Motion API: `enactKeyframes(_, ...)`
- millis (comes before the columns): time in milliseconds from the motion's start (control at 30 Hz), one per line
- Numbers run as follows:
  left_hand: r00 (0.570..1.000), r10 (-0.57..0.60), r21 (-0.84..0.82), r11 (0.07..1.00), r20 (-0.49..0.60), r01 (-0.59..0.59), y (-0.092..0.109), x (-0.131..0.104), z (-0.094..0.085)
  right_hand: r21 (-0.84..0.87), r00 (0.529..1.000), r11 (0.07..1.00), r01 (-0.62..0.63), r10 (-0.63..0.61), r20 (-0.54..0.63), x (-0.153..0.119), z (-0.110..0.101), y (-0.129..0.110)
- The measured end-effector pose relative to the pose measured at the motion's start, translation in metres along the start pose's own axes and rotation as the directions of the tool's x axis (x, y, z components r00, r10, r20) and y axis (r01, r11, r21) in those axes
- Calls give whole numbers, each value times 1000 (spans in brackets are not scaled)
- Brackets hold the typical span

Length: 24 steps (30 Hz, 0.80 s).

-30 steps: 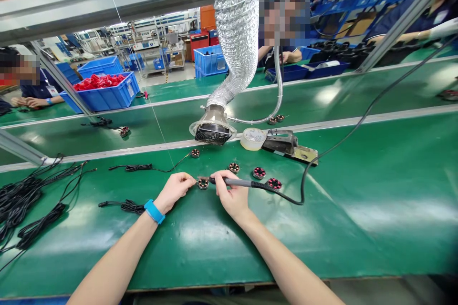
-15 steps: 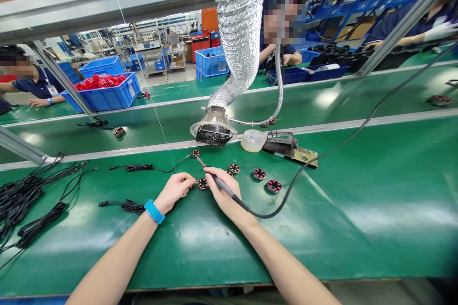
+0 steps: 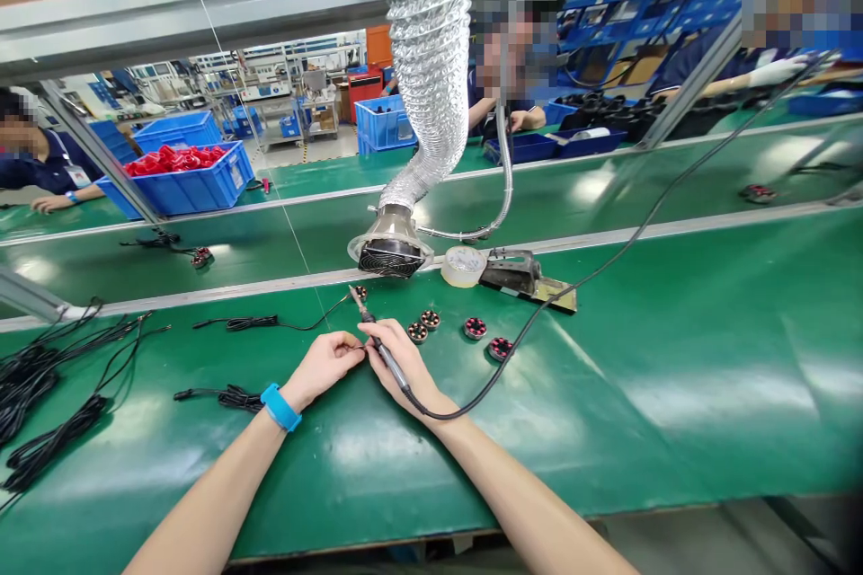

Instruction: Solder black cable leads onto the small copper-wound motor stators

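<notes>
My right hand (image 3: 403, 367) is closed around a soldering iron (image 3: 392, 363), its tip pointing up and away beside a small motor stator (image 3: 362, 293) wired to a black cable (image 3: 253, 322). My left hand (image 3: 326, 368) pinches a thin wire (image 3: 362, 348), and its fingertips nearly meet those of my right hand. A coiled black cable (image 3: 233, 396) lies beside my left wrist. Two copper-wound stators (image 3: 423, 326) sit just beyond my right hand. Farther right are two stators with red windings (image 3: 475, 328); the iron's cord passes over one of them.
A fume extraction hood (image 3: 391, 253) hangs over the bench's back edge. Behind the stators are a tape roll (image 3: 464, 267) and a metal stand (image 3: 529, 278). Black cables (image 3: 40, 386) are heaped at left. A blue crate (image 3: 195, 184) of red parts and several co-workers are beyond.
My right hand has turned the iron more upright and moved closer to my left fingertips. The stator between my hands is now hidden. The whole view has shifted slightly.
</notes>
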<state>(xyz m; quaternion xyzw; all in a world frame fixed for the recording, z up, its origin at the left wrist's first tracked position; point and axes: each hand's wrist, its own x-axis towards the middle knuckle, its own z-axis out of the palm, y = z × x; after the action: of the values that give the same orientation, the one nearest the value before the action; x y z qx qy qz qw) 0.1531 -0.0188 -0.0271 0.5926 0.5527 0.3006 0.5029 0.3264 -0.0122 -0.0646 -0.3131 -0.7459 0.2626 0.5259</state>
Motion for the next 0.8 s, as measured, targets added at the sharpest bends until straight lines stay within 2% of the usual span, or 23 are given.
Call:
enactKeyframes(100,999,26,64,998,23,-27,-3,-1,-2,-1,999,1000,-13,13,-39,-1,-1,-1)
enactKeyframes(200,1000,11,41,999,13,-12,-5,-1,-3,7,998,999,-38,38,-50,-3,-2,-4)
enactKeyframes(567,997,-52,-111,992,53,58,-3,-4,1,-38,997,999,-17,19,68,-10,-1,-3)
enactKeyframes(800,997,-66,-121,991,-26,63,-4,-2,5,3,996,998,-58,57,67,-6,-5,-10)
